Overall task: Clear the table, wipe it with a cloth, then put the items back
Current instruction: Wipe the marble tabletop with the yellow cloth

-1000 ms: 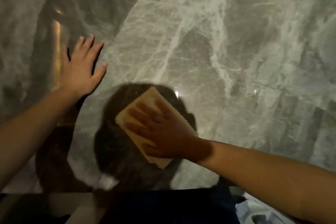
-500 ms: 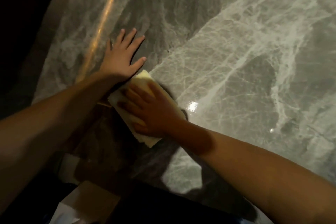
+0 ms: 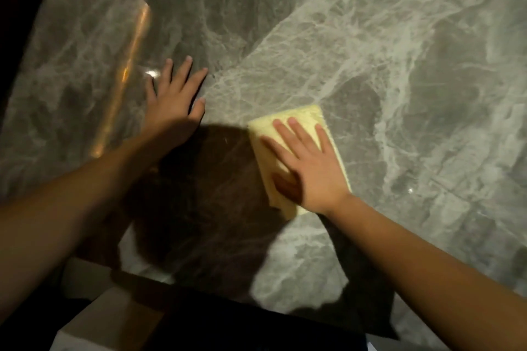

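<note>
A folded pale yellow cloth [image 3: 296, 122] lies flat on the grey marble table [image 3: 385, 71], a little right of centre. My right hand [image 3: 309, 168] presses down on the cloth with fingers spread, covering most of it. My left hand [image 3: 174, 102] rests flat on the bare marble to the left, palm down, fingers apart, holding nothing. A gap of tabletop separates the two hands. No other items show on the table.
A dark shadow of my head and arms [image 3: 205, 208] falls on the near part of the table. The table's near edge [image 3: 199, 288] runs along the bottom, its left edge at the dark far left. A pale box-like surface [image 3: 108, 319] sits below, bottom left.
My right hand has slid the cloth to the right, away from my left hand, which it touched half a second ago. The left hand has stayed planted on the marble.
</note>
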Motion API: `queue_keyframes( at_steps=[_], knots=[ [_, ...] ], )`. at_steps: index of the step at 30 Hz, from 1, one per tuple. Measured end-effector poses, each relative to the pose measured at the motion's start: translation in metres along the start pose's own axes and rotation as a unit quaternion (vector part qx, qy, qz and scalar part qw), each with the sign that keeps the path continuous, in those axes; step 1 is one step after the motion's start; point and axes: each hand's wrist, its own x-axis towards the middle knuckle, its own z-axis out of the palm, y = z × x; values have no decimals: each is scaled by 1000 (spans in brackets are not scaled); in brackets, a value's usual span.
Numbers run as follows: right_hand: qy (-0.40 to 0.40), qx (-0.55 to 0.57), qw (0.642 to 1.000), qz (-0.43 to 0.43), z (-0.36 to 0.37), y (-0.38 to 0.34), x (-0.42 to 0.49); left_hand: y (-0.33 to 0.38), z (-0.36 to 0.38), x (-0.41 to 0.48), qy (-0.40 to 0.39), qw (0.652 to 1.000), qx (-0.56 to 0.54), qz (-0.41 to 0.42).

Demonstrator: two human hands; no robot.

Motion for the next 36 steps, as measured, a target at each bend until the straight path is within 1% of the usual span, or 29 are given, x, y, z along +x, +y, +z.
queue_keyframes(
  at_steps=[2, 4, 6, 10, 12, 14, 17, 21, 24, 26, 28, 32, 36],
  knots=[
    [-8, -13, 999, 38, -3, 26, -23, 30, 7, 2, 5, 999, 9, 48],
    [-3, -2, 997, 81, -7, 50, -48, 63, 17, 1, 7, 991, 40, 130],
    [10, 17, 991, 136, -10, 75, -76, 99, 26, -4, -9, 979, 62, 193],
    [22, 40, 970, 238, -15, 120, -154, 170, 39, -13, -43, 965, 60, 253],
    [19, 45, 963, 266, -16, 141, -199, 200, 45, -16, -62, 959, 54, 270],
    [7, 50, 960, 274, -17, 158, -241, 224, 51, -17, -69, 957, 56, 278],
    [-8, 44, 966, 254, -18, 173, -282, 258, 59, -19, -67, 954, 65, 284],
    [-8, 30, 977, 212, -13, 173, -299, 291, 70, -30, -71, 953, 56, 289],
    [-23, 25, 987, 154, -7, 166, -307, 296, 73, -36, -62, 958, 66, 271],
    [-35, 18, 995, 95, -5, 159, -312, 293, 73, -40, -56, 960, 72, 264],
    [-30, 17, 998, 54, -3, 148, -313, 287, 72, -47, -58, 964, 62, 252],
    [-23, 27, 999, 10, 2, 114, -311, 264, 74, -67, -47, 977, 36, 205],
    [-45, 0, 998, -32, 10, 87, -296, 220, 66, -78, -31, 984, 37, 172]
  ],
)
